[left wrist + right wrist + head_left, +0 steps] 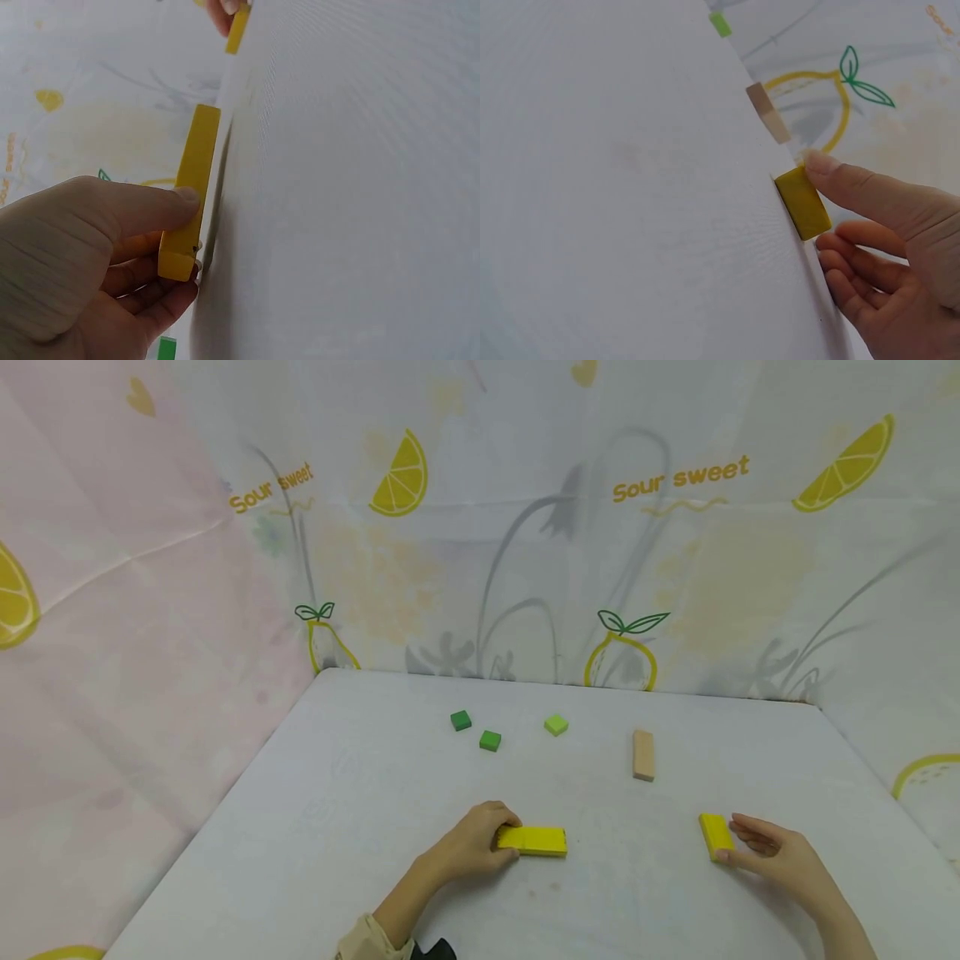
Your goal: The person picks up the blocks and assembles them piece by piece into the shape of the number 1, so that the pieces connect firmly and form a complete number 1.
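Note:
My left hand point(480, 842) grips one end of a long yellow block point(542, 841), with the thumb on the near side and the fingers behind. In the left wrist view, this block point(192, 169) slants upward from the hand, close over the white table, with a shadow beside it. Over on the right, a second yellow block point(716, 836) lies on the table. My right hand point(780, 860) is beside it, thumb tip at its near corner and loosely bent fingers a little apart from its side. The right wrist view has this block point(802, 204) between thumb and fingertips.
Toward the back of the white table point(360, 760) lie two dark green blocks point(461, 720) and a light green block point(556, 724). A plain wooden block point(643, 755) lies right of them. Lemon-printed cloth point(480, 527) hangs behind and along the sides.

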The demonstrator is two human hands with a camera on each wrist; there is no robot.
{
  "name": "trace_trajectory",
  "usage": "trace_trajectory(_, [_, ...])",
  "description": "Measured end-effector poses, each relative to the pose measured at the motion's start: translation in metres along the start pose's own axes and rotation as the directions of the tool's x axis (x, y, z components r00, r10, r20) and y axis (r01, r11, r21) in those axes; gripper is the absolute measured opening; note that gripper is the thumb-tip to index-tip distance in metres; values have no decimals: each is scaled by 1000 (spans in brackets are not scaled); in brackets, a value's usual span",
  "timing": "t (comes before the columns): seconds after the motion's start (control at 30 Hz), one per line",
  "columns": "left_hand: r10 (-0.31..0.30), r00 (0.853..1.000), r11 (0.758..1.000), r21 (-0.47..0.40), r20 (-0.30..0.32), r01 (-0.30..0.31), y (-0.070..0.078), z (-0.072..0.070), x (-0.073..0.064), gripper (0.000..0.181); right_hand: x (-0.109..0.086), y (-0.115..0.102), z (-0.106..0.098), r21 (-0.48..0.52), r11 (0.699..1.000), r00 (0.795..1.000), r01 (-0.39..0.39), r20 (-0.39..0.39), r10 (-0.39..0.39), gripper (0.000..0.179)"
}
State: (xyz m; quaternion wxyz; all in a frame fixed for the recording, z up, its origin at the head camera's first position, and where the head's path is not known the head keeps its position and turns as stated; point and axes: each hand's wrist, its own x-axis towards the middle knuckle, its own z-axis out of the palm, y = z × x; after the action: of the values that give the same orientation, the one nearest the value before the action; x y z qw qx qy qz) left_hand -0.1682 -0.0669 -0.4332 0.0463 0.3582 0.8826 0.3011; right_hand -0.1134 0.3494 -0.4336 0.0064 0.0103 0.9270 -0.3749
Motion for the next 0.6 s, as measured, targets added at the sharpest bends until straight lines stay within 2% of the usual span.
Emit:
trace_trajectory(0.23, [14,1000,1000,18,-3,-14,3,2,0,28,-1,-1,0,-8,1000,1000,10,9,-10,66])
trace_trajectory(0.6, [24,999,1000,8,23,-24,9,5,1,26,-1,0,2,-30,999,999,41,6,-41,67])
